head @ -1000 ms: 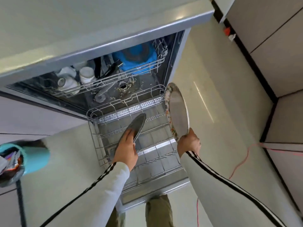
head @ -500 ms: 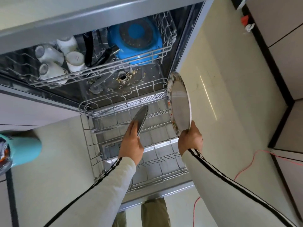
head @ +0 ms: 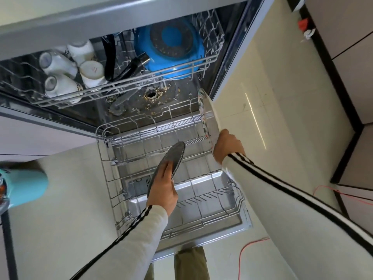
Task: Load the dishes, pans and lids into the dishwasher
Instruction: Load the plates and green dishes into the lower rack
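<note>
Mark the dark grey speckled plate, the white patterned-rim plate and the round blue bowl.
dark grey speckled plate [head: 176, 153]: head view, upper face.
white patterned-rim plate [head: 211, 113]: head view, white surface.
round blue bowl [head: 169, 35]: head view, base centre.

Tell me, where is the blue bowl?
Head view: the blue bowl sits at the right of the upper rack, beside a black handle; white cups lie farther left.

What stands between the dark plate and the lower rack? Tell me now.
Nothing visible. The left hand holds the dark plate over the pulled-out lower rack, whose tines beneath are bare. The patterned plate, held by the right hand, is off at the rack's right edge.
</note>
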